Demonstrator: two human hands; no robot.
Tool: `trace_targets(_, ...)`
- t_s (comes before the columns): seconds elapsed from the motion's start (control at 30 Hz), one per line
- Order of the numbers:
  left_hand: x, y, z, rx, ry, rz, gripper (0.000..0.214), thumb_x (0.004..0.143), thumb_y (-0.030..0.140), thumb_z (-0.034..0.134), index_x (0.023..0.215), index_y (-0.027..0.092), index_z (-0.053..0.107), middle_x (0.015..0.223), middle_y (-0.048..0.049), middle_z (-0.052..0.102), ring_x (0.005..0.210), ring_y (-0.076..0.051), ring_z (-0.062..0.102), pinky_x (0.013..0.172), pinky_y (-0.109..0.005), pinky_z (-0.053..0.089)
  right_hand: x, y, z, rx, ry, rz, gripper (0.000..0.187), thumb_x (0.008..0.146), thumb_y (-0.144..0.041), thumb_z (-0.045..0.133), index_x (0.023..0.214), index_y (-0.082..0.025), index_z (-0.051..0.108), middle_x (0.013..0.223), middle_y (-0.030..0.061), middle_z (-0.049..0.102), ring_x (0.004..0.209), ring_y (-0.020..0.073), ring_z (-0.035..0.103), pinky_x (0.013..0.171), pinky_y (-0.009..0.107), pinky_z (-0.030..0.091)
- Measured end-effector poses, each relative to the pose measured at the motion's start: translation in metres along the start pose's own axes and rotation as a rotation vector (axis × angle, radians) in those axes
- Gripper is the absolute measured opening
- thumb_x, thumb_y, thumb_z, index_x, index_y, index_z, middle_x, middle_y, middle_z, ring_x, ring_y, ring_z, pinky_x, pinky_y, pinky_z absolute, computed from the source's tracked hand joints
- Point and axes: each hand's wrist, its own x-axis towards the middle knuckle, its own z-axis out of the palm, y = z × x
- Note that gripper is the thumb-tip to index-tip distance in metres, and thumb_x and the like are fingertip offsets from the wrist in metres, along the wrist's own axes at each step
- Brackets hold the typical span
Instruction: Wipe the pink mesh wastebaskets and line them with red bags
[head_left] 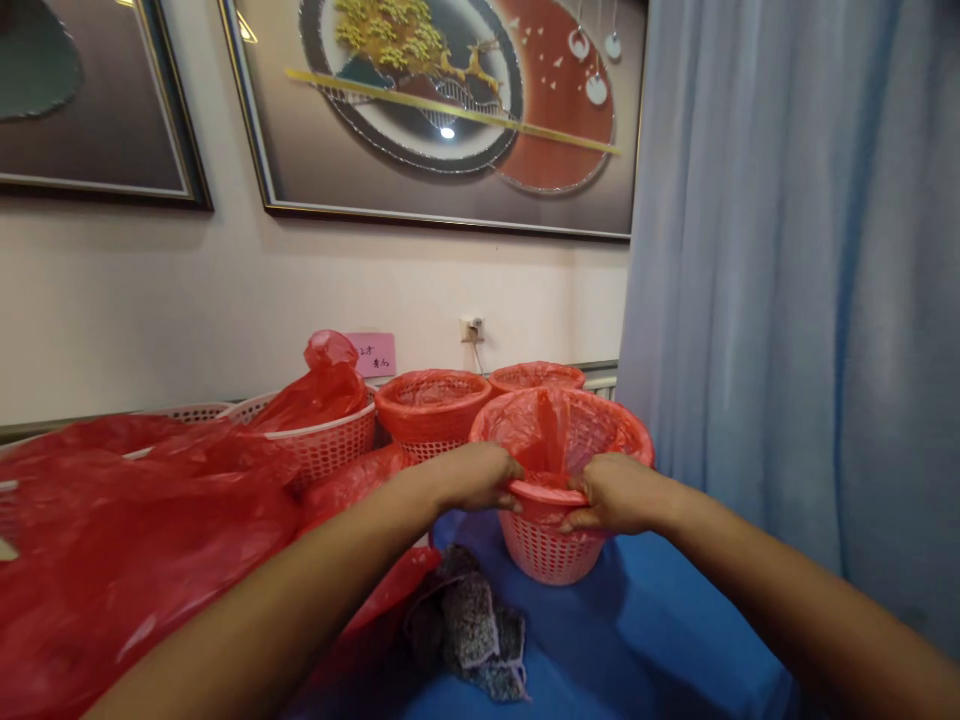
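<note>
A pink mesh basket stands on a blue tablecloth, lined with a thin red plastic bag whose edge is folded over the rim. My left hand grips the near rim on the left, fingers closed over bag and rim. My right hand pinches the near rim on the right in the same way. Both forearms reach in from the bottom of the head view.
Behind stand two more lined baskets and a white basket holding a knotted red bag. Loose red bags pile up at left. A grey cloth lies near me. A blue curtain hangs at right.
</note>
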Motion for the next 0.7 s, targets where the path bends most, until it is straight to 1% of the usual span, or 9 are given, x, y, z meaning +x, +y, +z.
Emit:
trace_targets(0.03,0.002,0.0,0.001,0.018,-0.058,-0.021,0.009,0.081,0.027,0.075,0.086,0.02,0.077,0.082,-0.0045,0.077,0.078,-0.02,0.068,0.076,-0.03,0.05,-0.001,0.002,0.0,-0.004,0.001,0.002,0.043,0.083,-0.06,0.068,0.07,-0.02,0.071,0.064,0.0068,0.069,0.058,0.0206,0.062,0.051,0.029,0.028)
trace_targets(0.1,0.006,0.005,0.006,0.044,-0.104,-0.036,0.013,0.086,0.028,0.07,0.083,0.018,0.076,0.077,-0.0064,0.075,0.072,-0.02,0.067,0.068,-0.029,0.048,-0.002,0.002,-0.001,-0.018,0.067,0.0,0.038,0.084,-0.056,0.07,0.082,-0.019,0.073,0.077,0.0089,0.073,0.07,0.0241,0.067,0.06,0.031,0.038)
trace_targets(0.2,0.015,0.016,0.018,0.057,-0.056,-0.105,0.022,0.09,0.036,0.065,0.086,0.017,0.075,0.081,-0.0093,0.076,0.076,-0.023,0.07,0.069,-0.03,0.049,-0.004,-0.009,0.001,0.05,0.259,-0.032,0.045,0.086,-0.055,0.069,0.112,-0.019,0.069,0.105,0.0119,0.073,0.098,0.029,0.067,0.081,0.037,0.044)
trace_targets(0.27,0.018,0.022,0.022,0.053,-0.03,-0.139,0.028,0.093,0.038,0.059,0.089,0.016,0.075,0.083,-0.0107,0.076,0.078,-0.024,0.071,0.074,-0.033,0.051,-0.003,-0.018,0.006,0.157,0.324,-0.022,0.039,0.094,-0.05,0.059,0.119,-0.02,0.064,0.108,0.0098,0.073,0.101,0.0259,0.066,0.084,0.036,0.043)
trace_targets(0.37,0.019,0.017,0.016,0.013,0.017,-0.031,0.032,0.087,0.043,0.067,0.105,0.018,0.073,0.103,-0.0128,0.076,0.102,-0.029,0.069,0.098,-0.043,0.047,0.001,-0.023,0.02,0.207,0.372,0.053,0.03,0.104,-0.039,0.042,0.109,-0.02,0.065,0.097,0.0068,0.074,0.092,0.0218,0.067,0.079,0.034,0.039)
trace_targets(0.43,0.016,0.004,0.007,0.021,0.026,0.023,0.058,0.075,0.046,0.08,0.125,0.022,0.065,0.132,-0.0137,0.067,0.13,-0.036,0.054,0.111,-0.053,0.035,0.003,-0.02,0.028,0.166,0.408,0.072,0.034,0.105,-0.039,0.039,0.098,-0.02,0.065,0.09,0.0059,0.073,0.086,0.0212,0.066,0.076,0.034,0.036)
trace_targets(0.5,0.014,-0.011,-0.002,0.071,-0.059,-0.027,0.068,0.068,0.042,0.085,0.131,0.025,0.063,0.144,-0.0118,0.059,0.139,-0.038,0.043,0.113,-0.054,0.031,0.005,-0.016,0.033,0.14,0.427,0.05,0.037,0.105,-0.041,0.038,0.088,-0.02,0.063,0.083,0.0045,0.07,0.081,0.0196,0.063,0.073,0.033,0.034)
trace_targets(0.63,0.012,-0.028,-0.007,0.117,-0.267,-0.158,0.022,0.081,0.032,0.076,0.097,0.018,0.077,0.098,-0.0106,0.078,0.096,-0.026,0.069,0.089,-0.034,0.049,0.007,-0.01,0.033,0.152,0.437,0.012,0.039,0.105,-0.042,0.038,0.081,-0.019,0.059,0.079,0.0035,0.067,0.076,0.0174,0.059,0.071,0.032,0.032)
trace_targets(0.7,0.011,-0.027,-0.006,0.117,-0.252,-0.177,0.023,0.083,0.036,0.073,0.092,0.015,0.078,0.087,-0.0112,0.077,0.081,-0.024,0.069,0.077,-0.03,0.05,0.007,-0.002,0.03,0.196,0.403,-0.018,0.039,0.105,-0.041,0.038,0.081,-0.019,0.059,0.079,0.0029,0.067,0.075,0.0167,0.059,0.072,0.031,0.034)
